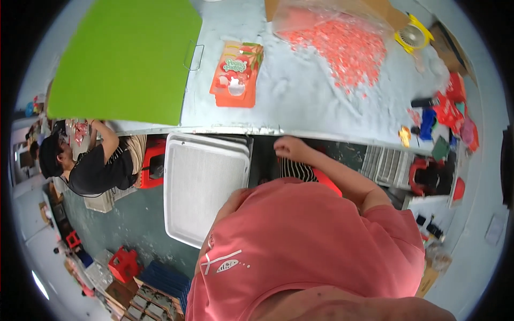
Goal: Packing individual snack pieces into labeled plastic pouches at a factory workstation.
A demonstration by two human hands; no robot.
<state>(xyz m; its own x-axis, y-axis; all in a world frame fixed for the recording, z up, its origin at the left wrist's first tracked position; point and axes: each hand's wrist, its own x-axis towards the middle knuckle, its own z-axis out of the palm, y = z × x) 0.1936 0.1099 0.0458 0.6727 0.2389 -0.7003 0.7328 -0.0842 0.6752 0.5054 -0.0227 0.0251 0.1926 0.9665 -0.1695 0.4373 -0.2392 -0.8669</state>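
Far to the left of your right hand (289, 148), a person (99, 163) sits by the worktop (310, 107). Next comes the green board (128, 59). It lies close to the front edge, so a bump could push it over. Nearer to your right hand, on its left, is a white tray (206, 182). Your left arm (228, 206) is right by it, so a careless swing could knock it. Your left hand is hidden, so I cannot tell if it is spread or pinching.

Ahead of your right hand and a bit left lie the pouches (235, 75), one on top of another. They look slippery, so a quick tug could make the pile slide apart.

Your right hand is by the stripy cloth (298, 170), near the front edge. Its fingers bend in, but I cannot tell if they pinch something.

Ahead and right of it, the pink bits (342, 53) lie loose by a clear bag (321, 16). A sweep of your arm could scatter them. Past them is a yellow fan (412, 36). I cannot tell if it is on; its wind could blow light bits about.
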